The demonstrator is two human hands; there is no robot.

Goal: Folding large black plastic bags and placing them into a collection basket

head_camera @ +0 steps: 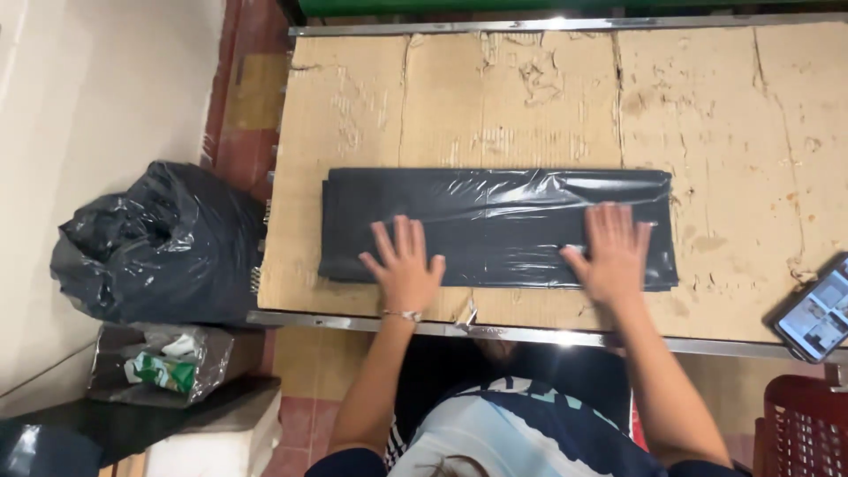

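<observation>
Here, starting at my far left, a pale wall (97, 79) runs down to a red-tiled floor (243, 132), and a bulging black bin bag (155, 243) sits against the left end of the worktop (751, 132). Below it lies a clear plastic bag (163, 362) with something green and white inside.

The worktop is covered in worn brown cardboard, torn and peeling in patches, with a metal rim (353, 322) along the near edge and another along the far edge. The folded stack of black plastic bags (495, 225) lies flat across its middle, long side running left to right, glossy and creased, its near edge close to the near rim.

My left hand (405, 263) presses flat on the stack's near left part, fingers (399, 237) spread wide and straight, gripping nothing; a thin bracelet (402, 314) circles that wrist. My right hand (614, 252) lies flat on the near right part, fingers (618, 221) stretched out together, palm down, also closed on nothing.

There is bare cardboard left of the stack, a broad band beyond it up to the far rim, and a wide stretch to its right. At the right near corner a phone (817, 309) with a lit screen lies tilted, well apart from the stack. Below it, off the worktop, shows the corner of a red plastic chair (804, 428).
</observation>
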